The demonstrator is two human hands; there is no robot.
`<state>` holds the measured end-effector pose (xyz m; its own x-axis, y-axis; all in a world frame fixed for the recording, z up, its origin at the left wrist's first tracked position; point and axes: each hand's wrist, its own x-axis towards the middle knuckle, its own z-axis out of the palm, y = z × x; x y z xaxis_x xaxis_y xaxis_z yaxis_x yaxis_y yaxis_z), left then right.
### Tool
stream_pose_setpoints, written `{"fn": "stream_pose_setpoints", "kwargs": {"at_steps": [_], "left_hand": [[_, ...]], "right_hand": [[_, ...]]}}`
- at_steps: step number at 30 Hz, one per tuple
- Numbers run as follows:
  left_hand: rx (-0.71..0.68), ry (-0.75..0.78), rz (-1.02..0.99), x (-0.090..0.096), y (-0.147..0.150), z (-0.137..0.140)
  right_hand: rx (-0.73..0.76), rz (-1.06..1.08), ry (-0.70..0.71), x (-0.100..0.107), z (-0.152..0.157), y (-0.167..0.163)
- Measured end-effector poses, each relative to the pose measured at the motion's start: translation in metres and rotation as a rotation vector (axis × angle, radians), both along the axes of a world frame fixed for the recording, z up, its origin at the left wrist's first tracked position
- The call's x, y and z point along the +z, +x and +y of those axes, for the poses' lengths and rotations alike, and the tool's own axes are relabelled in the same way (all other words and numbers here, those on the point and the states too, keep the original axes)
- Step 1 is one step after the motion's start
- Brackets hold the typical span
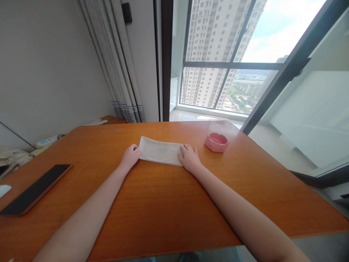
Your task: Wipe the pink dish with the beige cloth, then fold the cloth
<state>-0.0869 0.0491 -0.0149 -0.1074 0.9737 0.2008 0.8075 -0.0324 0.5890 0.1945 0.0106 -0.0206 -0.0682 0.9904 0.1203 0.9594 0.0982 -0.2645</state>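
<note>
White fabric, a cloth (pixel 160 152) folded into a long strip, lies crosswise on the glossy orange-brown wooden table (pixel 163 211), nearer its far edge than its near one. The left hand (pixel 131 157) is closed on the strip's left end, thumb and fingers pinching the edge, and that corner lifts slightly. The right hand (pixel 190 158) rests palm down over the right end, its fingers apart and laid on the fabric. Just beyond that hand, to the right, stands a pink, angular ashtray (pixel 215 147) with a notched rim. Well apart at the left lies a flat, black-topped slab (pixel 38 191) with a brown edge. Grey curtains (pixel 109 54) hang behind, left of the window (pixel 231 65).
</note>
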Motion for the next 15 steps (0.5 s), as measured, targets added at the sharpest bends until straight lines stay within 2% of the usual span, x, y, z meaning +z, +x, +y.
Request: {"fn": "stream_pose_setpoints", "kwargs": {"at_steps": [3,4,6,9,12,13,15], "left_hand": [[0.188,0.214,-0.194,0.005,-0.005,-0.002],[0.218,0.279,-0.225,0.008,-0.004,-0.005],[0.184,0.380,-0.232,0.013,0.005,-0.015],[-0.075,0.420,-0.139,0.018,0.032,-0.032],[-0.481,0.300,0.037,0.016,0.060,-0.044],[-0.584,0.257,0.088,0.015,0.067,-0.046],[-0.697,0.215,0.149,0.011,0.076,-0.047]], "right_hand": [[0.108,0.052,0.019,0.001,0.002,0.006],[0.153,0.067,0.009,0.001,0.002,0.006],[0.234,0.092,-0.009,0.000,0.002,0.004],[0.300,0.118,0.002,-0.001,-0.001,-0.006],[0.343,0.134,0.035,-0.001,-0.005,-0.014],[0.356,0.139,0.047,0.000,-0.005,-0.016],[0.377,0.155,0.066,0.000,-0.006,-0.017]]}}
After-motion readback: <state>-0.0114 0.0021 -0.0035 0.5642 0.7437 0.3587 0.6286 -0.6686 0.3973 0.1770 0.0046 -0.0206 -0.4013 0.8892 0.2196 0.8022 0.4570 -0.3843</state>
